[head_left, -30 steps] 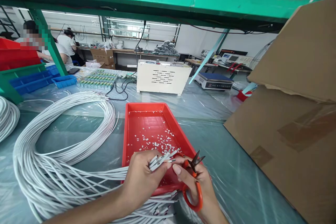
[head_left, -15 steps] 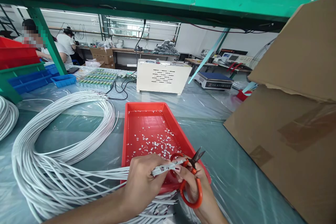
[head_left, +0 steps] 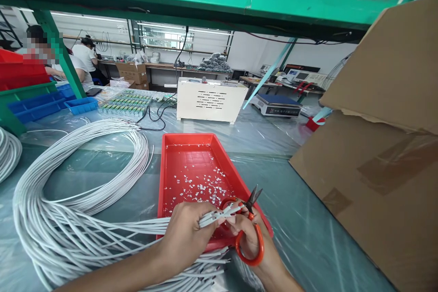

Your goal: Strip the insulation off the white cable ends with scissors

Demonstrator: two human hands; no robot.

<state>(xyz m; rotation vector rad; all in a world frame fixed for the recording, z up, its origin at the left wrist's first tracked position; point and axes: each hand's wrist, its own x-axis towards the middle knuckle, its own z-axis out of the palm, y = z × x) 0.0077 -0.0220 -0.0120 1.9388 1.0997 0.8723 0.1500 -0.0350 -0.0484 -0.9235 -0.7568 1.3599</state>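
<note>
My left hand (head_left: 187,232) is closed around several white cables (head_left: 140,227), whose cut ends stick out to the right past the thumb. In my right hand (head_left: 255,237) sits a pair of scissors with orange handles (head_left: 262,246), its dark blades pointing up and away to the right. The right thumb and fingertips touch the cable ends. Both hands are over the near end of a red tray (head_left: 186,155), which holds many small white and silvery scraps (head_left: 205,187). More cable ends (head_left: 208,267) lie below my left hand.
A big coil of white cable (head_left: 30,200) spreads across the left of the table. A cardboard box (head_left: 383,182) stands at right. Behind the tray are a cream metal box (head_left: 210,100), a scale (head_left: 277,105) and circuit boards (head_left: 126,102). Two people sit at the far left.
The cable ends in my left hand have fanned apart slightly, and my right fingertips have shifted on them. The scissors have tilted and moved a little left. The whole view has shifted slightly.
</note>
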